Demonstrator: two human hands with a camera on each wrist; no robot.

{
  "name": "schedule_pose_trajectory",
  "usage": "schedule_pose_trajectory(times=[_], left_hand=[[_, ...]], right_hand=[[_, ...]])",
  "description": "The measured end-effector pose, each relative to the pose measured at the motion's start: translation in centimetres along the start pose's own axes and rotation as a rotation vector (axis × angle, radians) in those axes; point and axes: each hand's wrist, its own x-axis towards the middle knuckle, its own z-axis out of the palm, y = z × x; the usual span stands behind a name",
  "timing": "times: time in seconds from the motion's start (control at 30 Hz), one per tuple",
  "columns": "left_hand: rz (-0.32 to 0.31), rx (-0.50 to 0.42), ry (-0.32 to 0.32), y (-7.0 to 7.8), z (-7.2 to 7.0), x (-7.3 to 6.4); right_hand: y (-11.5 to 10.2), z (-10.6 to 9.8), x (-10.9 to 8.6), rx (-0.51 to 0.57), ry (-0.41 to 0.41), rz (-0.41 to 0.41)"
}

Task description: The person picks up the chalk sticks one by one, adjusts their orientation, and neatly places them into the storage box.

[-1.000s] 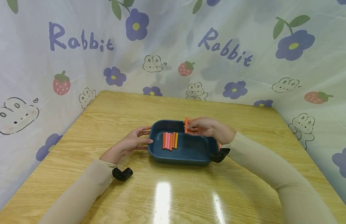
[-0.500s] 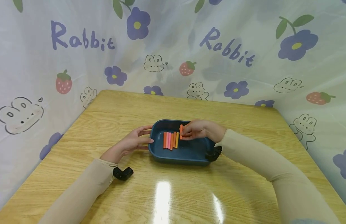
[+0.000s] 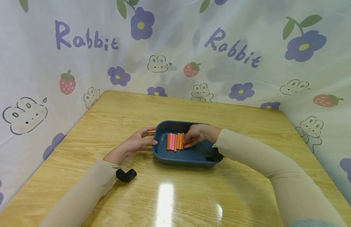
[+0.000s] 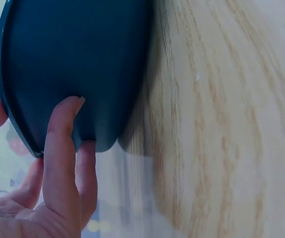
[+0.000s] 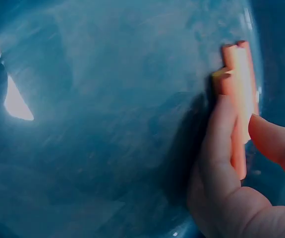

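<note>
A dark blue rectangular box [image 3: 187, 161] with rounded corners sits on the table. Inside it, towards the left, several thin round sticks [image 3: 172, 142] in orange, pink and yellow lie side by side in a row. My right hand [image 3: 199, 134] is down in the box, its thumb and fingers pinching an orange stick [image 5: 238, 161] at the right end of that row. With spread, nearly straight fingers, my left hand [image 3: 134, 143] touches the box's left end. The left wrist view shows those fingers [image 4: 60, 148] against the outer wall [image 4: 78, 54].
The box stands near the middle of a wooden table [image 3: 130, 110]. A white curtain [image 3: 175, 28] printed with rabbits, flowers and strawberries surrounds the back and sides. Black wrist devices are on the left wrist [image 3: 126, 175] and right wrist [image 3: 213, 154].
My right hand has moved left and down into the box, bringing the orange stick from above the far rim to the right end of the row. My left hand stays at the box's end.
</note>
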Motion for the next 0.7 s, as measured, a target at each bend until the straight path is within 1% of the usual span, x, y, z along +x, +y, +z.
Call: schedule_pose_trajectory(times=[0.1,0.2,0.37,0.57,0.7], left_hand=[[-0.003,-0.001,0.01,0.0,0.0,0.0],[-0.005,-0.005,0.014,0.0,0.0,0.0],[0.001,-0.012,0.017,-0.2,0.1,0.1],[0.005,-0.02,0.013,-0.3,0.0,0.1],[0.005,-0.027,0.014,-0.3,0.1,0.2]], right_hand=[[-0.3,0.1,-0.1,0.002,-0.003,0.002],[-0.5,0.0,-0.5,-0.023,0.002,-0.004],[-0.4,-0.4,-1.0,-0.056,-0.009,-0.046],[-0.4,-1.0,-1.8,-0.017,-0.117,-0.125],[-0.9,-1.3,-2.7,0.013,-0.152,-0.195]])
